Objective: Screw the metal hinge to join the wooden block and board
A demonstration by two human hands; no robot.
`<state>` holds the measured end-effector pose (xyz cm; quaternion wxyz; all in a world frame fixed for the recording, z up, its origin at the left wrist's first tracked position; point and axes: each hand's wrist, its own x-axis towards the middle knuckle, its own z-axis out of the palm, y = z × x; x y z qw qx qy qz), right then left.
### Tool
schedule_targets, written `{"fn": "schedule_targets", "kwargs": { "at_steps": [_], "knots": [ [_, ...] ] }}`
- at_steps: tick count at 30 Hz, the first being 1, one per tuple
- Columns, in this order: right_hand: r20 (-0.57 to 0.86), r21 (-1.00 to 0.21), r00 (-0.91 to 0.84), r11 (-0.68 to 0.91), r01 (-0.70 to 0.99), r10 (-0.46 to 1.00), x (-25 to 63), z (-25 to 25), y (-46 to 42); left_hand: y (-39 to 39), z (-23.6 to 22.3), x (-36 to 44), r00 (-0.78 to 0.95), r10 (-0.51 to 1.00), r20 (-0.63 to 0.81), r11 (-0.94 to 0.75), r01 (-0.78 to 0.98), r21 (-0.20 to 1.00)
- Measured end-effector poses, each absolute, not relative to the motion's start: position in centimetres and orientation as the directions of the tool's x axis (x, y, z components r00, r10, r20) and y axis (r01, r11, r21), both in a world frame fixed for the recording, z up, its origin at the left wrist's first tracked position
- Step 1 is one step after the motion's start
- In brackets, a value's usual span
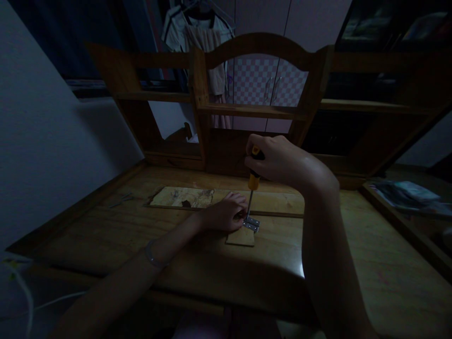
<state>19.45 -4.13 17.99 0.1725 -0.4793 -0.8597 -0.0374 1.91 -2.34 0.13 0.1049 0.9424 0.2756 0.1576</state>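
My right hand (273, 157) is closed around the yellow and black handle of a screwdriver (253, 181), held upright with its shaft pointing down. The tip meets a small silver metal hinge (251, 224) that has several holes. Under the hinge lies a small thin wooden board (240, 238) on the desk. My left hand (228, 213), fingers curled, grips the board's left side close to the hinge. Its thumb is at the hinge's left end, and part of the board is hidden beneath the hand. Any screw under the tip is too small to make out.
Behind my hands a long wooden strip (268, 201) with a worn patch lies across the desk (141, 240). Several thin metal pieces (120, 200) lie at the left. A wooden shelf frame (247, 111) rises at the back, and plastic-wrapped items (406, 194) sit at the right.
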Motion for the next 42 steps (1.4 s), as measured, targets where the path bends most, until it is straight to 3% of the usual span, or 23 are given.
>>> {"fn": "schedule_targets", "kwargs": {
  "at_steps": [42],
  "knots": [
    [0.336,-0.114,-0.475,0.536,0.837,0.813,20.24,17.86,-3.61,-2.31,-0.18,1.95,0.8,0.552,0.236,-0.825,0.483,0.294]
  ]
}}
